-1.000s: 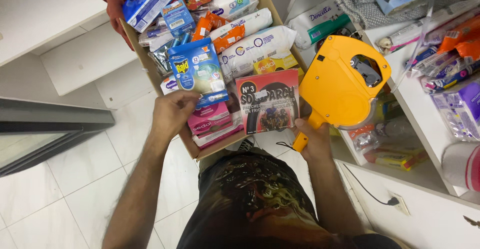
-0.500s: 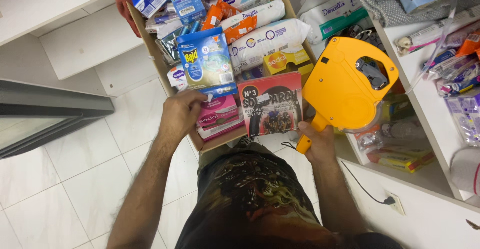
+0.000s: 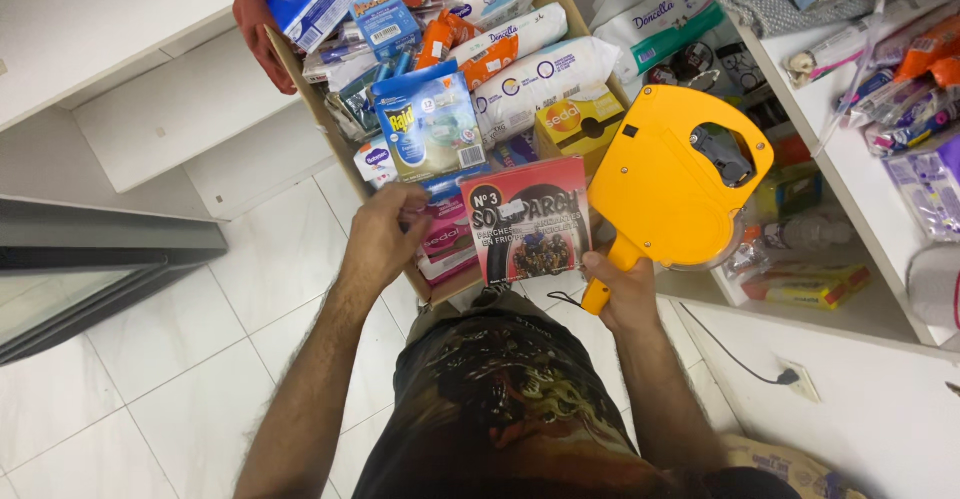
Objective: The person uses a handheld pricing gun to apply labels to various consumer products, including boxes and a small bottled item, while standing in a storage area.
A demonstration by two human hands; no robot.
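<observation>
A yellow price gun (image 3: pixel 672 181) is gripped by the right hand (image 3: pixel 625 294), fingers wrapped tight round its handle, gun body held up just right of the red box (image 3: pixel 527 219). The red box is stood on edge at the near end of the cardboard box (image 3: pixel 300 89), front face toward the camera, a small white sticker seen near its top. The left hand (image 3: pixel 385 234) is laid just left of the red box, fingers curled down onto the pink packs (image 3: pixel 447 239); whether a pack is actually pinched cannot be told. A blue carton (image 3: pixel 428 124) is stood behind the red box, further into the cardboard box, with a yellow pack (image 3: pixel 580 119) to its right and white rolls (image 3: pixel 540 69) beyond. Another person's hand (image 3: pixel 262 19) is seen on the far left rim of the cardboard box. White shelves (image 3: pixel 850 179) with mixed goods are found right of the price gun. White floor tiles (image 3: pixel 150 379) are seen left of the red box.
</observation>
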